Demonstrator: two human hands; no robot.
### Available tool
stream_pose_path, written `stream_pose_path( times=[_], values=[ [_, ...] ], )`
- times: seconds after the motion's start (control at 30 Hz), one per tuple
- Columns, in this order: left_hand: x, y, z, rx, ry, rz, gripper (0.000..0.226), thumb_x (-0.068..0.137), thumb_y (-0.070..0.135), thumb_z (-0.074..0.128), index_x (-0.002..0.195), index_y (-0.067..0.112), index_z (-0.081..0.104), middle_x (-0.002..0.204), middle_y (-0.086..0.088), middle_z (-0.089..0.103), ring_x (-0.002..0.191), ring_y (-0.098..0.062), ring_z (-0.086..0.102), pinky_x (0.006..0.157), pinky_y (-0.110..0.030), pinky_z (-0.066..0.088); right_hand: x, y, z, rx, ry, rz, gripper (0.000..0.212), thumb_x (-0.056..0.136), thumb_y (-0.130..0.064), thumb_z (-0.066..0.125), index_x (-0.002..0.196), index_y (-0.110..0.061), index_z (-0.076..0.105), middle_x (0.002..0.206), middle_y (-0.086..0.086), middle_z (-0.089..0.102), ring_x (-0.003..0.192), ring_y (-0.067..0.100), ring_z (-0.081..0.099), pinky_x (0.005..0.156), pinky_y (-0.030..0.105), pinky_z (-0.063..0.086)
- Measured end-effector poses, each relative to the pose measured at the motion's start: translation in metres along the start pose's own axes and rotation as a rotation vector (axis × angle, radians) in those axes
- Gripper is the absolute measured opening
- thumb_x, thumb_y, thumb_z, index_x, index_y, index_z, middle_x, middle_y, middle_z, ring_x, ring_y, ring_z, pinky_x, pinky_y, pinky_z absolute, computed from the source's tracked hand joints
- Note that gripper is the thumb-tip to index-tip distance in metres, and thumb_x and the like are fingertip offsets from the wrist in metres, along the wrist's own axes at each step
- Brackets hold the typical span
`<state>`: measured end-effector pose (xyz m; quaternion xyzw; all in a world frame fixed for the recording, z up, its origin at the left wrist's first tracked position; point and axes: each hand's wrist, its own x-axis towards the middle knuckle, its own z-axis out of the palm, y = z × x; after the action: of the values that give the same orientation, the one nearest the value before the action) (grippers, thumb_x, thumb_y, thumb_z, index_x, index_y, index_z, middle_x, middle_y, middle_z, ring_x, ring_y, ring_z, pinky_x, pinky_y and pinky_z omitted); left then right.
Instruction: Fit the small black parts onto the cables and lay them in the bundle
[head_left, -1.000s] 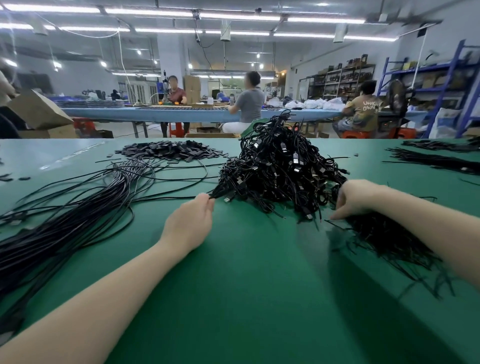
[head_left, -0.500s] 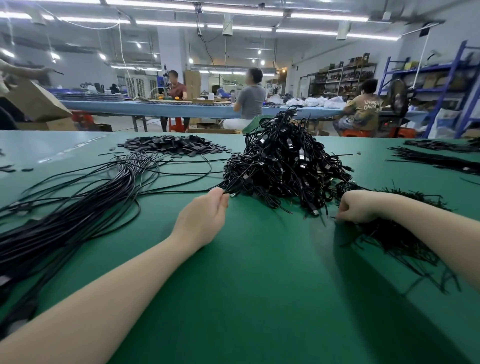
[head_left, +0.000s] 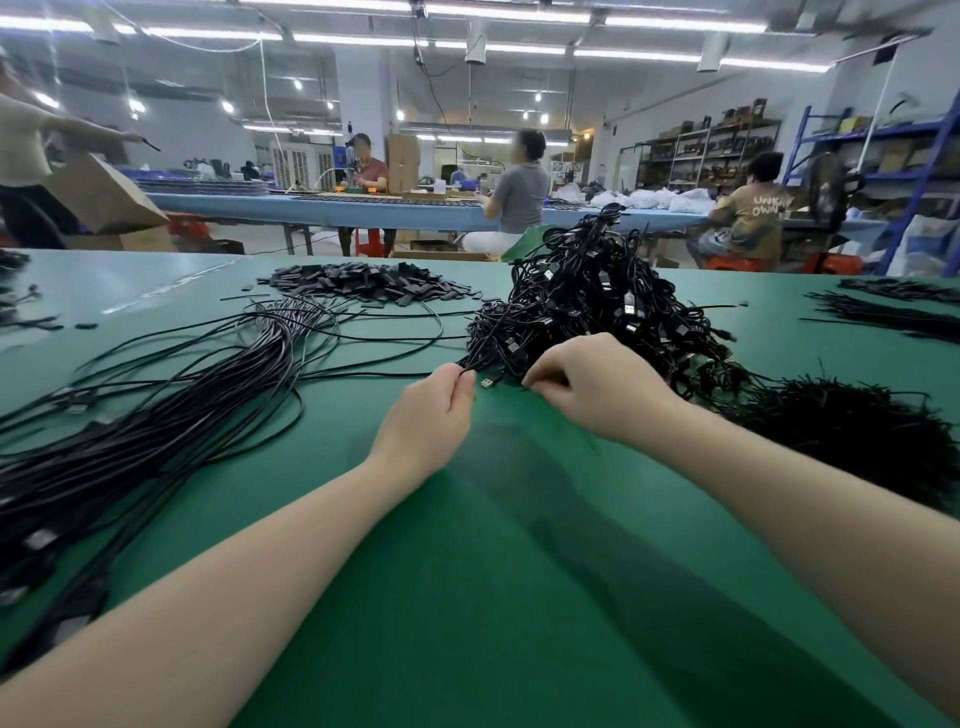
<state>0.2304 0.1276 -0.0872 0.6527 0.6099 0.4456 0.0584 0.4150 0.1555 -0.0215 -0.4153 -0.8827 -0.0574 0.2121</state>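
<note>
On the green tabletop (head_left: 493, 545) both hands work at the near edge of a tangled heap of cables (head_left: 597, 306). The left hand (head_left: 434, 410) has its fingers (head_left: 462, 379) pinched shut on a thin black cable (head_left: 363, 373) just behind its metal plug (head_left: 487, 383), which sticks out to the right of the fingertips. That cable trails away to the left across the tabletop. The right hand (head_left: 597, 384) is curled, fingers drawn together close to the plug; something thin and dark seems to be between them, but I cannot tell for sure what it is or whether it is truly gripped.

To the left lies the long bundle (head_left: 145, 436) of laid-out cables, running from the middle of the tabletop toward the near left corner. Farther off, left of the heap, sits a flat pile of small black parts (head_left: 363, 283). To the right of the right hand is a dark mass of thin black strands (head_left: 852, 431).

This looks like the fitting step: one cable end is picked out and presented, the two hands almost meeting at the plug. The next move likely calls for lining the small part up with the cable end and fitting it on while the left hand keeps the cable steady, then carrying the cable left and laying it alongside the bundle.
</note>
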Motion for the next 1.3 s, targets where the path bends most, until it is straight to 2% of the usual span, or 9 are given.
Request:
stream_pose_path(
  times=[0.1, 0.27, 0.43, 0.67, 0.77, 1.0, 1.1, 1.17, 1.3],
  values=[
    [0.0, 0.001, 0.0, 0.039, -0.026, 0.018, 0.037, 0.102, 0.036, 0.035, 0.087, 0.007, 0.053, 0.07, -0.006, 0.057, 0.073, -0.034, 0.055, 0.067, -0.045, 0.046, 0.008, -0.024, 0.014, -0.201, 0.097, -0.066, 0.026, 0.097, -0.033, 0.047, 0.113, -0.035, 0.067, 0.113, -0.007, 0.066, 0.111, 0.02, 0.053, 0.086, 0.031, 0.041],
    [0.002, 0.0, 0.003, 0.087, -0.067, -0.025, 0.036, 0.101, 0.038, 0.034, 0.094, 0.009, 0.054, 0.082, -0.012, 0.063, 0.08, -0.036, 0.057, 0.071, -0.045, 0.048, 0.015, -0.032, 0.023, 0.076, 0.141, -0.023, 0.019, 0.094, -0.026, 0.055, 0.104, -0.028, 0.07, 0.101, -0.006, 0.07, 0.099, 0.018, 0.06, 0.079, 0.035, 0.05],
    [0.003, -0.001, 0.01, 0.211, -0.156, -0.019, 0.037, 0.102, 0.041, 0.03, 0.103, 0.01, 0.052, 0.097, -0.016, 0.066, 0.088, -0.039, 0.059, 0.077, -0.045, 0.048, 0.008, -0.021, 0.031, 0.095, 0.136, -0.037, 0.018, 0.094, -0.021, 0.052, 0.102, -0.028, 0.067, 0.1, -0.007, 0.067, 0.094, 0.017, 0.059, 0.071, 0.033, 0.048],
    [0.006, -0.001, 0.012, 0.255, -0.205, 0.012, 0.025, 0.102, 0.035, 0.036, 0.09, 0.014, 0.037, 0.079, -0.011, 0.055, 0.072, -0.034, 0.048, 0.06, -0.036, 0.029, 0.009, -0.022, 0.036, 0.207, 0.213, 0.008, 0.015, 0.093, -0.019, 0.056, 0.099, -0.026, 0.068, 0.093, -0.007, 0.065, 0.089, 0.016, 0.059, 0.071, 0.033, 0.048],
    [0.005, -0.002, 0.012, 0.236, -0.19, 0.025, 0.026, 0.102, 0.034, 0.037, 0.094, 0.01, 0.041, 0.077, -0.01, 0.053, 0.07, -0.035, 0.047, 0.058, -0.038, 0.031, 0.008, -0.023, 0.036, 0.129, 0.222, -0.011, 0.017, 0.094, -0.019, 0.053, 0.101, -0.025, 0.067, 0.096, -0.005, 0.066, 0.09, 0.018, 0.059, 0.065, 0.031, 0.041],
    [0.006, -0.003, 0.01, 0.2, -0.184, 0.059, 0.031, 0.102, 0.031, 0.037, 0.106, 0.002, 0.048, 0.086, -0.02, 0.062, 0.079, -0.041, 0.057, 0.067, -0.045, 0.041, 0.006, -0.024, 0.035, -0.112, 0.195, -0.118, 0.022, 0.093, -0.013, 0.049, 0.108, -0.024, 0.062, 0.1, -0.004, 0.065, 0.096, 0.022, 0.057, 0.078, 0.032, 0.041],
    [0.008, -0.003, 0.016, 0.409, -0.225, 0.119, 0.028, 0.101, 0.015, 0.036, 0.127, 0.005, 0.041, 0.087, -0.006, 0.054, 0.087, -0.04, 0.059, 0.069, -0.045, 0.042, 0.004, -0.029, 0.034, -0.027, 0.193, -0.132, 0.021, 0.094, -0.017, 0.049, 0.108, -0.021, 0.064, 0.099, -0.001, 0.066, 0.094, 0.024, 0.058, 0.072, 0.033, 0.04],
    [0.008, -0.001, 0.018, 0.526, -0.194, 0.122, 0.036, 0.099, 0.011, 0.032, 0.135, 0.009, 0.036, 0.097, -0.003, 0.051, 0.091, -0.037, 0.06, 0.064, -0.036, 0.039, 0.004, -0.031, 0.034, -0.024, 0.179, -0.147, 0.021, 0.095, -0.021, 0.048, 0.11, -0.022, 0.063, 0.101, -0.001, 0.067, 0.096, 0.023, 0.059, 0.076, 0.034, 0.042],
    [0.005, -0.007, 0.019, 0.544, -0.141, 0.125, 0.025, 0.101, 0.027, 0.033, 0.119, 0.015, 0.045, 0.1, -0.011, 0.062, 0.085, -0.037, 0.061, 0.057, -0.035, 0.029, 0.01, -0.025, 0.024, 0.061, 0.124, -0.048, 0.016, 0.091, -0.029, 0.06, 0.102, -0.027, 0.071, 0.098, -0.005, 0.07, 0.094, 0.018, 0.062, 0.08, 0.032, 0.049]
  ],
)
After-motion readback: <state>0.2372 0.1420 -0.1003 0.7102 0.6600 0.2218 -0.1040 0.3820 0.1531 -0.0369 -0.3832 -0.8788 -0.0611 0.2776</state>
